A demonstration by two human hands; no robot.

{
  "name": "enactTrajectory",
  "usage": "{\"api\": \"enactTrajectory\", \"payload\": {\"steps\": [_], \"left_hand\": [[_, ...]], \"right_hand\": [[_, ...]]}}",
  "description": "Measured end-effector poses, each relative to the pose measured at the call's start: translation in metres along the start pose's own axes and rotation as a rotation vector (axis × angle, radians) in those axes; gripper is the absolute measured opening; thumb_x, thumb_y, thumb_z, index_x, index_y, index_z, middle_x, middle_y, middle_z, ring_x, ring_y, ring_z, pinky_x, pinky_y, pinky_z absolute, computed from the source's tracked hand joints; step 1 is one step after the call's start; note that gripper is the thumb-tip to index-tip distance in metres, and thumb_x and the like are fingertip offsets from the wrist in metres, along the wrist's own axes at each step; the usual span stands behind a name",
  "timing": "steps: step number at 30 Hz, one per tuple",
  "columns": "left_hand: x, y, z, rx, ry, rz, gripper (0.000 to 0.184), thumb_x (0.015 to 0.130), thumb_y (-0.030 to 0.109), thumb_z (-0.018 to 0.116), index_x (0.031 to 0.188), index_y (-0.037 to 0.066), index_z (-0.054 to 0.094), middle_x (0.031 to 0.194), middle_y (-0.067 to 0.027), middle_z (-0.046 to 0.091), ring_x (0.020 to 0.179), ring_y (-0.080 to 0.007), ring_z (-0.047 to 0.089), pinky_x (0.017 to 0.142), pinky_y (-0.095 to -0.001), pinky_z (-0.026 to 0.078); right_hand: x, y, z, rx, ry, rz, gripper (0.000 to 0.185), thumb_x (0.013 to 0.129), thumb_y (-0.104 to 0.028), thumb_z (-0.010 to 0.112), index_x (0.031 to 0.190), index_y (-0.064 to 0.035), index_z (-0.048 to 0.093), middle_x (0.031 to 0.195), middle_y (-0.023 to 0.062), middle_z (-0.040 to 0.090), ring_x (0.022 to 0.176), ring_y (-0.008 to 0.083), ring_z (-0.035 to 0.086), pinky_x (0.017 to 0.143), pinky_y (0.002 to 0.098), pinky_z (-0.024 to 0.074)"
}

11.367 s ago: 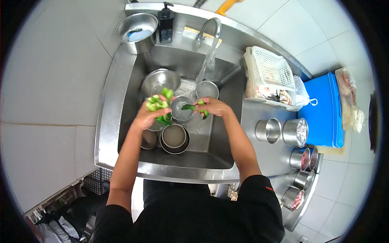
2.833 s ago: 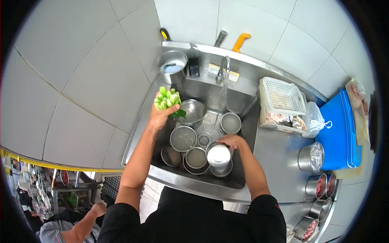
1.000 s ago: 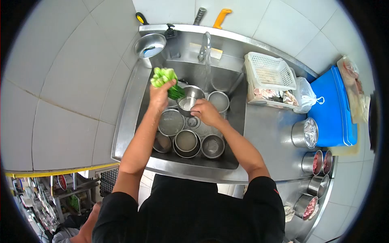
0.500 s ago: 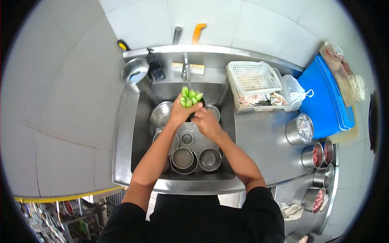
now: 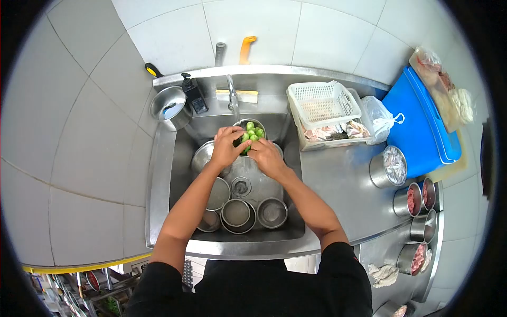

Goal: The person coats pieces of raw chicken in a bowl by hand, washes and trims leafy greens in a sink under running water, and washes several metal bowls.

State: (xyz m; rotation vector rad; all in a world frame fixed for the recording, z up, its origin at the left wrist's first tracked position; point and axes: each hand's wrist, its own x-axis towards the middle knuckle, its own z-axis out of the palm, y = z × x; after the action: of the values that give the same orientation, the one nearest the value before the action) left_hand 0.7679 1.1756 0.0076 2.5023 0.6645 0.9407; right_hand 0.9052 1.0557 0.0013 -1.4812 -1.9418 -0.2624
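Note:
A bunch of bright green vegetables (image 5: 253, 131) with pale rounded ends sits in the mouth of a metal pot (image 5: 262, 122) in the sink; I cannot make out their exact kind. My left hand (image 5: 227, 147) closes on the bunch from the left, thumb across its near side. From the right, my right hand (image 5: 268, 157) grips the lower end with bent fingers, partly hidden behind the hand itself. Right above the pot is the faucet (image 5: 231, 94), with water running down toward the greens.
Several metal bowls and pots (image 5: 236, 213) lie in the sink (image 5: 172, 185) around the drain (image 5: 241, 187). A white basket (image 5: 325, 103) rests on a tub of meat or fish pieces to the right. Beyond are a blue cooler (image 5: 417, 127) and a metal pot (image 5: 388, 166).
The green vegetables have gone down from above the pot into its mouth. My left hand has shifted from beneath the bunch to its left side; the right hand stays close to it.

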Motion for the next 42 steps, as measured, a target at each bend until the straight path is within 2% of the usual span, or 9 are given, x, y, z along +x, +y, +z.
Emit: {"api": "enactTrajectory", "payload": {"steps": [5,8,12,16,23,27,36,38,42], "left_hand": [[0.040,-0.028,0.037,0.066,-0.044,-0.129,0.049,0.074,0.038,0.074,0.110,0.006,0.064,0.110,-0.0155,0.061,0.105,-0.0309,0.053,0.093,-0.0388,0.038],[0.057,-0.048,0.048,-0.259,-0.245,-0.524,0.073,0.081,0.062,0.057,0.122,0.003,0.054,0.117,-0.0252,0.057,0.111,-0.0344,0.055,0.096,-0.0460,0.042],[0.064,-0.059,0.042,-0.951,-0.793,-1.102,0.068,0.087,0.060,0.045,0.130,0.008,0.046,0.126,-0.0210,0.052,0.112,-0.0395,0.053,0.089,-0.0609,0.041],[0.043,-0.074,0.054,-1.119,-0.692,-1.233,0.052,0.094,0.047,0.036,0.130,0.012,0.045,0.130,-0.0182,0.049,0.117,-0.0390,0.049,0.087,-0.0654,0.040],[0.010,-0.052,0.053,-1.106,-0.223,-1.123,0.049,0.097,0.050,0.031,0.129,0.015,0.043,0.123,-0.0104,0.053,0.106,-0.0276,0.059,0.076,-0.0477,0.056],[0.002,-0.069,0.064,-1.186,-0.100,-1.092,0.046,0.094,0.048,0.041,0.131,0.020,0.043,0.129,-0.0094,0.050,0.107,-0.0321,0.056,0.072,-0.0504,0.055],[0.040,-0.032,0.075,-0.913,-0.296,-1.058,0.042,0.093,0.041,0.045,0.122,0.011,0.049,0.118,-0.0138,0.053,0.102,-0.0353,0.057,0.066,-0.0535,0.057],[0.027,-0.025,0.066,-1.009,-0.133,-1.070,0.043,0.092,0.044,0.043,0.121,0.012,0.048,0.112,-0.0153,0.058,0.087,-0.0331,0.063,0.062,-0.0485,0.057],[0.000,-0.054,0.056,-1.092,0.047,-1.060,0.043,0.094,0.044,0.041,0.123,0.012,0.046,0.110,-0.0145,0.059,0.084,-0.0313,0.065,0.058,-0.0461,0.058]], "right_hand": [[0.000,0.025,0.016,0.126,-0.038,0.113,0.007,0.068,-0.008,0.064,0.075,-0.0064,0.064,0.079,0.0076,0.055,0.080,0.0279,0.054,0.070,0.0407,0.0439],[-0.007,0.035,0.018,0.182,0.005,0.119,0.010,0.069,-0.004,0.067,0.079,-0.0058,0.065,0.081,0.0080,0.057,0.079,0.0287,0.054,0.071,0.0385,0.0441],[-0.010,0.051,0.020,0.315,0.006,0.134,0.011,0.070,-0.004,0.067,0.081,-0.0060,0.065,0.082,0.0088,0.059,0.080,0.0291,0.055,0.072,0.0380,0.0445],[0.013,0.065,0.008,0.373,-0.056,0.066,0.014,0.076,-0.015,0.067,0.085,-0.0045,0.065,0.086,0.0120,0.061,0.083,0.0329,0.057,0.073,0.0408,0.0453],[0.057,0.056,0.076,0.036,-0.161,0.662,0.028,0.087,-0.025,0.055,0.093,-0.0005,0.066,0.094,0.0222,0.063,0.092,0.0420,0.058,0.081,0.0473,0.0461],[0.069,0.068,0.144,0.051,-0.242,0.646,0.029,0.086,-0.026,0.053,0.092,-0.0012,0.067,0.096,0.0220,0.064,0.093,0.0403,0.059,0.083,0.0479,0.0463],[0.033,0.084,0.113,0.021,0.091,0.738,0.023,0.080,-0.022,0.053,0.081,-0.0048,0.068,0.089,0.0216,0.066,0.083,0.0371,0.064,0.075,0.0470,0.0492],[0.043,0.085,0.119,-0.153,-0.255,0.431,0.023,0.080,-0.022,0.053,0.080,-0.0047,0.069,0.085,0.0202,0.066,0.080,0.0375,0.064,0.073,0.0477,0.0497],[0.069,0.059,0.144,0.023,-0.545,0.527,0.030,0.085,-0.028,0.050,0.099,-0.0059,0.065,0.103,0.0209,0.064,0.098,0.0413,0.056,0.085,0.0515,0.0425]]}}
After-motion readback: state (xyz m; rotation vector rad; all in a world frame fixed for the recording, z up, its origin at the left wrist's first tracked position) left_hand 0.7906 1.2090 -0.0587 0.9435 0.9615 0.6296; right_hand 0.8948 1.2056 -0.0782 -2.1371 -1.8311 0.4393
